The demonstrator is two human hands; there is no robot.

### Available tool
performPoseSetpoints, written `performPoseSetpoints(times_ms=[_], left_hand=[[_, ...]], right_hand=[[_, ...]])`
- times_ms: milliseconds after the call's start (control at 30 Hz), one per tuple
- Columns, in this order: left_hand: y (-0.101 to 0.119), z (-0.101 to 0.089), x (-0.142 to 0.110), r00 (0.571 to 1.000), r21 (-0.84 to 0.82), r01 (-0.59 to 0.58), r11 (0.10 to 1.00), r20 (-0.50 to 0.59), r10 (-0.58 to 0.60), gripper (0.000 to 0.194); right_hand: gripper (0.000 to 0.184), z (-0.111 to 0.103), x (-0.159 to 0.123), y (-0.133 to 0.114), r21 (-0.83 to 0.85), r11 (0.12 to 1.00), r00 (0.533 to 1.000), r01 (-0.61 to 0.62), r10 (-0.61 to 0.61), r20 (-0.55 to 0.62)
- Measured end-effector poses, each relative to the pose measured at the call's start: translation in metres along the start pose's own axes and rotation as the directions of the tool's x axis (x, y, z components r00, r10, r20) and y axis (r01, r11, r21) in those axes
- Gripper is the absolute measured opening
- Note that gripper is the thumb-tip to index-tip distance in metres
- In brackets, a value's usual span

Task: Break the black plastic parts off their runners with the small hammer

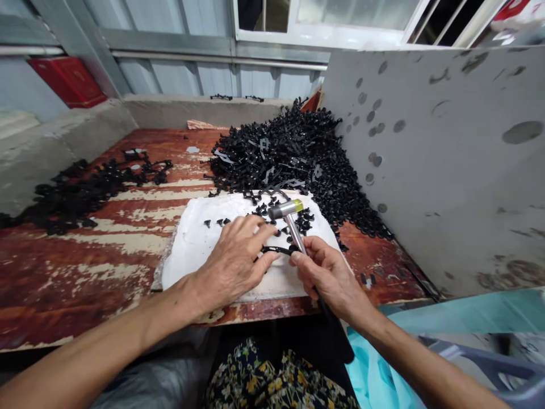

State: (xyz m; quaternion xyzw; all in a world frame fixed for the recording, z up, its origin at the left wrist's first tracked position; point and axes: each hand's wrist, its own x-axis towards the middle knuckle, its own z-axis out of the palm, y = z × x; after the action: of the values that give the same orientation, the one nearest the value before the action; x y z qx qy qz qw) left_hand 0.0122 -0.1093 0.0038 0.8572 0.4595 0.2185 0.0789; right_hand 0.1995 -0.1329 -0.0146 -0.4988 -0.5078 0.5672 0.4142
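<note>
My right hand [326, 270] is closed around a small mallet [294, 230] with a metal shaft, one dark face and one yellow face. Its thumb and fingertips also touch the right end of a thin black plastic strip [276, 249]. On the strip's left side, my left hand [238, 250] has its thumb and fingers curved about the other end; what the fingertips grip is partly hidden. Both hands are over a white padded board [191, 250]. Small black plastic studs [220, 222] stand and lie on the board, several of them beneath and behind the mallet head.
A large heap of black plastic parts [289, 147] rises behind the board. Linked black pieces [85, 193] lie at the left of the worn red-brown table [140, 250]. A grey spotted panel [434, 170] walls off the right side. Turquoise cloth [374, 363] hangs below the edge.
</note>
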Motion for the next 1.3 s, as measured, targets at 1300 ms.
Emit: performPoseSetpoints(times_ms=[1300], left_hand=[[-0.024, 0.009, 0.041, 0.894, -0.248, 0.207, 0.946, 0.441, -0.080, 0.027]], right_hand=[[0.029, -0.022, -0.007, 0.017, 0.280, 0.960, 0.992, -0.022, 0.056, -0.112]])
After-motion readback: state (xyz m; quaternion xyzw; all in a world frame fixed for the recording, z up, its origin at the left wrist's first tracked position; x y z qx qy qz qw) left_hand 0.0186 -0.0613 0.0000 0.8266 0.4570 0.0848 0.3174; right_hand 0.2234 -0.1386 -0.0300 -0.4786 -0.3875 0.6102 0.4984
